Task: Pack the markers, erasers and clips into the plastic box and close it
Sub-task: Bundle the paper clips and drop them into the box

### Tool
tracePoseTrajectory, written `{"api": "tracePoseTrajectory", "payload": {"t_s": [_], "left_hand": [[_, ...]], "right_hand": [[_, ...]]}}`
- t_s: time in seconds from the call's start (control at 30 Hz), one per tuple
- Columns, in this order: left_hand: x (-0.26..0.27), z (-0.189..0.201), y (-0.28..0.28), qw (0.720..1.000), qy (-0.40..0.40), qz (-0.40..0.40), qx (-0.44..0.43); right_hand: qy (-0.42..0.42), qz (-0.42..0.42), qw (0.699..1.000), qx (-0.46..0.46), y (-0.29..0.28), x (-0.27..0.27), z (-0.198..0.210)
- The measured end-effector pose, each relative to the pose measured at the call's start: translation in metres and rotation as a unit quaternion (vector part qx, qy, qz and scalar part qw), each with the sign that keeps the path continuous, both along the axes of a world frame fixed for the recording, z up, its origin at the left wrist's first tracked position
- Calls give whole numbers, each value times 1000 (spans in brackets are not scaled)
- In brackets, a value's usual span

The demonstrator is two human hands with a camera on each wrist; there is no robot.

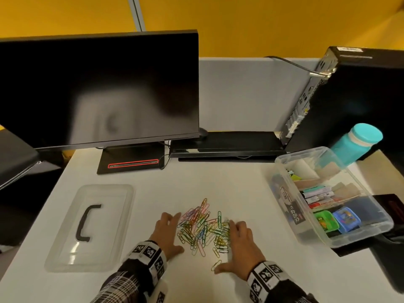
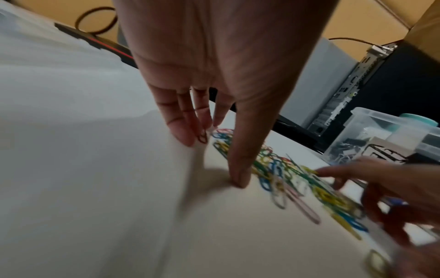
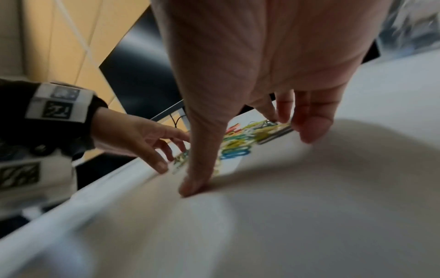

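Left hand [image 1: 167, 234] and right hand [image 1: 239, 248], fingers straight and loosely spread, flanked the pile of coloured wire paper clips [image 1: 203, 228] on the white desk [image 1: 218, 184]. Only the head view showed the clear plastic lid with black handle [image 1: 89, 226] lying apart from the open clear plastic box [image 1: 358, 235].

Clips [image 1: 203, 229]: thin wire, glossy coloured coating, mixed colours. Desk [image 1: 218, 184]: smooth matt white top. Box [image 1: 282, 162] far right: clear glossy plastic, see-through walls. Lid [image 1: 65, 254] near left: clear plastic, shiny glare spots, black matt handle [image 1: 86, 223]. Monitor [image 1: 98, 88] far left: black screen, glossy, reflective; matt black bezel. Bottle [image 1: 356, 143] far right: teal plastic, smooth. Sleeves [image 1: 122, 285]: woven plaid cloth. Wrist bands [image 1: 148, 254]: matt printed black-and-white tags
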State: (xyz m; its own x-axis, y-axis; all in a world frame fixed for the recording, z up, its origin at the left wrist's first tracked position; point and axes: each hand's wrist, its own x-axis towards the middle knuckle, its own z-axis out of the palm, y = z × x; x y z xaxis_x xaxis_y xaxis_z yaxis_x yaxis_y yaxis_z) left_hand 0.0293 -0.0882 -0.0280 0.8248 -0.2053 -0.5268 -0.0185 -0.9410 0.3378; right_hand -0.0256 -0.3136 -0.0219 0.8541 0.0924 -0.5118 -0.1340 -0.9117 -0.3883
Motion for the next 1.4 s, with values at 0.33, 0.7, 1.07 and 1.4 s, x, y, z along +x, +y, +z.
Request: {"api": "tracePoseTrajectory", "payload": {"t_s": [0.33,0.7,1.07,1.4], "left_hand": [[16,4,-34,997,-42,21,-68],[37,-3,-49,978,-106,-180,1],[3,-1,-42,987,-40,-151,38],[11,-7,-40,987,-83,-133,-35]], "right_hand": [[-11,-73,997,20,3,10,-2],[-71,-75,993,47,-7,13,-4],[-40,-43,998,18,22,24,-5],[-91,-6,995,29,22,25,-10]]}}
